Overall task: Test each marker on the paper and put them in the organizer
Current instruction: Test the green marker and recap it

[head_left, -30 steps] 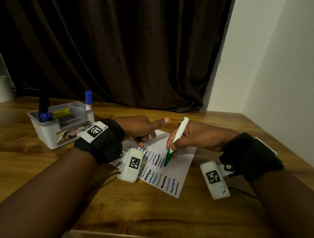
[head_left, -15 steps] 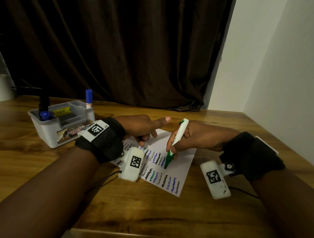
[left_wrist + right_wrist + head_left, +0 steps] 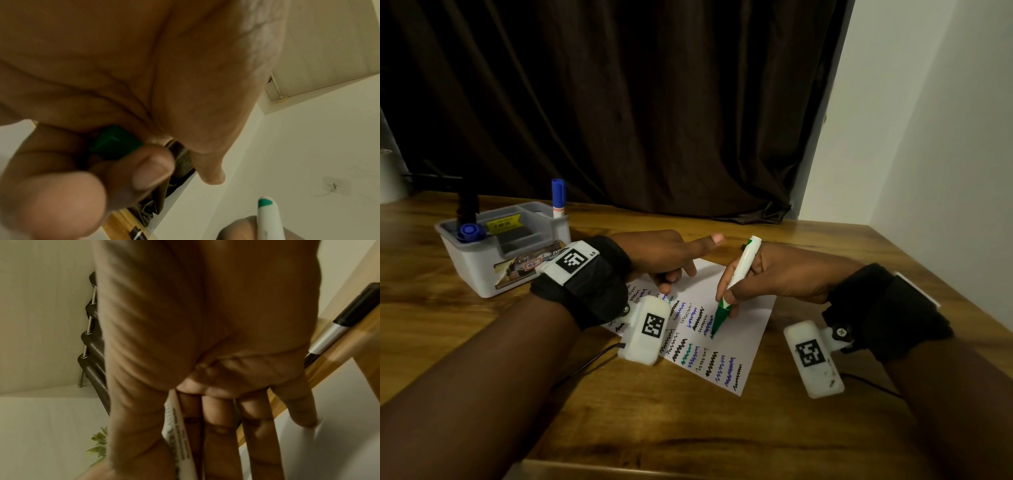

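Note:
My right hand [image 3: 743, 284] grips a white marker with a green nose [image 3: 736, 279], tip down on the white paper [image 3: 743, 329], beside rows of black, blue and teal squiggles. The marker's barrel [image 3: 176, 426] runs between the thumb and fingers in the right wrist view. My left hand [image 3: 671, 260] rests on the paper's upper left edge, thumb stretched out. Its curled fingers hold the green cap [image 3: 115, 144]. The grey organizer [image 3: 482, 263] stands at the left with a blue-capped marker [image 3: 558, 198] upright and another blue cap [image 3: 469, 233] inside.
A black and silver marker [image 3: 333, 331] lies on the wooden table [image 3: 688, 428] beyond the paper. A dark curtain [image 3: 619, 102] hangs behind the table. A white wall [image 3: 928, 137] stands to the right. Camera cables trail from both wrists.
The green marker's tip has moved slightly down the paper toward me. My left hand has stayed on the paper.

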`<state>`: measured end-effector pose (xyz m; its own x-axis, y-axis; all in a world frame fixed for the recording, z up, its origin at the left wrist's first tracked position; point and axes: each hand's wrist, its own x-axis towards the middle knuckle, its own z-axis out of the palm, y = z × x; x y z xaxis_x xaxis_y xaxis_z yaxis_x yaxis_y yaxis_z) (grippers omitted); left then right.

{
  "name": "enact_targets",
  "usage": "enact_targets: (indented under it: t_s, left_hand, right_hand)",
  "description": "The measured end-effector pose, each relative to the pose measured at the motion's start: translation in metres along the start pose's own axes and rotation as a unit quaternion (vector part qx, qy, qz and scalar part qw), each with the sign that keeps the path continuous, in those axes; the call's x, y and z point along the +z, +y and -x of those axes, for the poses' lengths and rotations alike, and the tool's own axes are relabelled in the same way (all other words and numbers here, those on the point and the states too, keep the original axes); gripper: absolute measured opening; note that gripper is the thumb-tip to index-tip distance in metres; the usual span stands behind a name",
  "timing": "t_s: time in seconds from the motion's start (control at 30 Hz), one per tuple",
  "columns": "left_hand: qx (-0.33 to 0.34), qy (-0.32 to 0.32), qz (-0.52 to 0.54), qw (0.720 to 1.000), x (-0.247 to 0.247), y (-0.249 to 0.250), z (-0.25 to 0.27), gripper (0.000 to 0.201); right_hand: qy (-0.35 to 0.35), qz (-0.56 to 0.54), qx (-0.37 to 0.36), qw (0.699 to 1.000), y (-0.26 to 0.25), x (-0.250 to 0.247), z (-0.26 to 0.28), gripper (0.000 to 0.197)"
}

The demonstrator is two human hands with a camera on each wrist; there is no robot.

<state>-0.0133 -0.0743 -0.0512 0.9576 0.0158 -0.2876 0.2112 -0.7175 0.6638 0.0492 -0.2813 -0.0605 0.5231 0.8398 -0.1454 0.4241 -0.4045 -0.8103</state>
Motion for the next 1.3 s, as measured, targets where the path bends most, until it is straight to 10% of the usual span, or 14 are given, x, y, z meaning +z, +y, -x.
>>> enact_targets:
  t_s: [1.3]
  left_hand:
    - [0.001,0.001,0.001,1.0,-0.0003,-0.0026,-0.0033,0.09]
  right_hand:
    - [0.04,-0.021,0.022,0.999,0.0044,-0.0036,-0.0023,0.013]
